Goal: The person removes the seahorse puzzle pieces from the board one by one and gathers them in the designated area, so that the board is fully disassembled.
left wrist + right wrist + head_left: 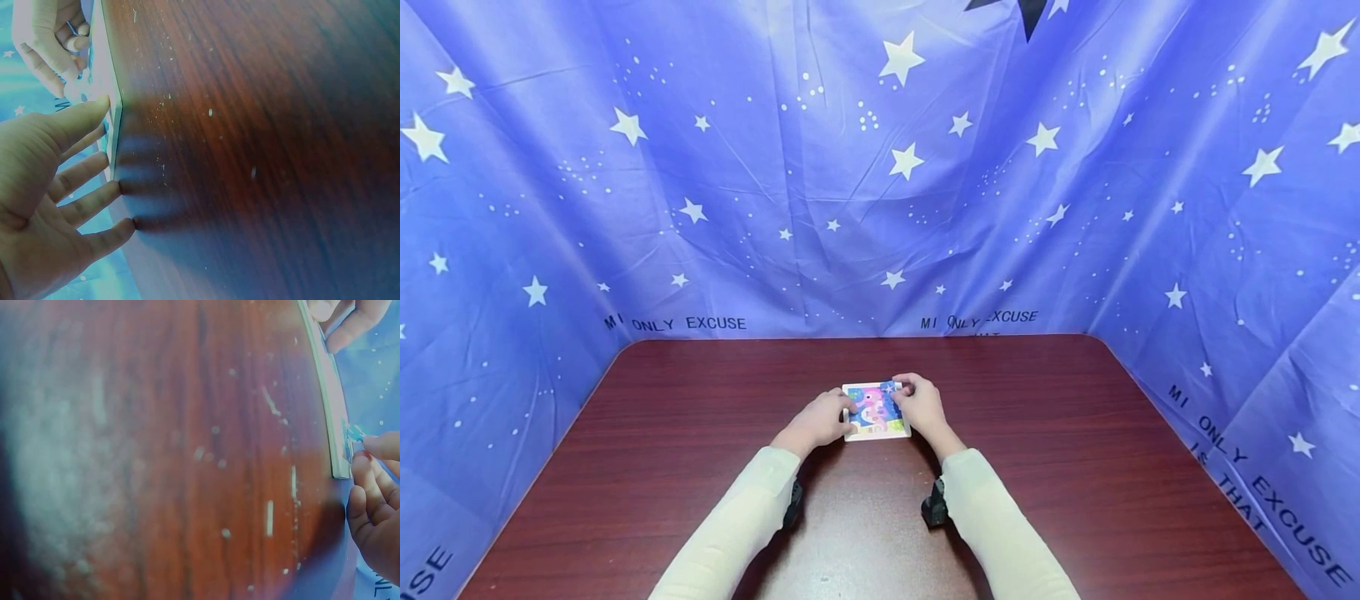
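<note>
A small white-rimmed jigsaw puzzle (874,412) with a pink cartoon figure on blue lies flat on the table. My left hand (826,419) steadies its left side; in the left wrist view the thumb (87,122) touches the board's edge and the other fingers are spread and nearly straight. At the upper right corner, my right hand (922,406) pinches a blue puzzle piece (889,387) with a pale star on it. That puzzle piece (355,433) shows tilted above the board's surface in the right wrist view, held between thumb and finger.
The dark red wooden table (1037,433) extends around the board on every side. A blue curtain (820,167) with white stars hangs behind and along both sides of it. Black wrist devices (935,504) sit under the pale sleeves (1000,517).
</note>
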Motion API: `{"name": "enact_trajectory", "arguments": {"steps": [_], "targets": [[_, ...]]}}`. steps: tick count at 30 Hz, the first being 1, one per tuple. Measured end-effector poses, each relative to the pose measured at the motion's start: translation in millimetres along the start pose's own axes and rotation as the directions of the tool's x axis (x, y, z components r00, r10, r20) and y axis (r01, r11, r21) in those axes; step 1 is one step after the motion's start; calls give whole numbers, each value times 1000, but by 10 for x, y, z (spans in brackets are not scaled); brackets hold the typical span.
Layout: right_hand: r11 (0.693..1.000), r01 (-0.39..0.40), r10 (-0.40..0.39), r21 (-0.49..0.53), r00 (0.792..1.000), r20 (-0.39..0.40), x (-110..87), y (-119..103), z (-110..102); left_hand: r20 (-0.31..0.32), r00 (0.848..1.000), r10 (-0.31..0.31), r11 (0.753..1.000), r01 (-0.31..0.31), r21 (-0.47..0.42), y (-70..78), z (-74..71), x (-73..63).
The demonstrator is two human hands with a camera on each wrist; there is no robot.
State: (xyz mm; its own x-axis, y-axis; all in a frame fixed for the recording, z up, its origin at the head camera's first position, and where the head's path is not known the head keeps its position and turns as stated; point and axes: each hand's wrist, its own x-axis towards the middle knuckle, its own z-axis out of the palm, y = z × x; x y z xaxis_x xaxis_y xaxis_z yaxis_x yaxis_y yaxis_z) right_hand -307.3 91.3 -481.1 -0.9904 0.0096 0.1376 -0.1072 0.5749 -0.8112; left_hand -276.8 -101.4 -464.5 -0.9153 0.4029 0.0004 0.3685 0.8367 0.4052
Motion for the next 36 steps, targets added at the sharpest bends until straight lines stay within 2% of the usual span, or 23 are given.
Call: {"name": "enact_trajectory", "arguments": {"steps": [11,23,36], "targets": [[998,-17,19,68,1000,-22,26,16,-19,-6,1000,8,1000,-8,-10,0,-6,-6],[997,-35,38,71,999,-35,20,27,-60,3,1000,13,1000,-13,-9,-15,18,-5],[988,-90,91,127,996,0,25,47,-146,8,1000,-1,1000,1,-29,5,3,-27]]}}
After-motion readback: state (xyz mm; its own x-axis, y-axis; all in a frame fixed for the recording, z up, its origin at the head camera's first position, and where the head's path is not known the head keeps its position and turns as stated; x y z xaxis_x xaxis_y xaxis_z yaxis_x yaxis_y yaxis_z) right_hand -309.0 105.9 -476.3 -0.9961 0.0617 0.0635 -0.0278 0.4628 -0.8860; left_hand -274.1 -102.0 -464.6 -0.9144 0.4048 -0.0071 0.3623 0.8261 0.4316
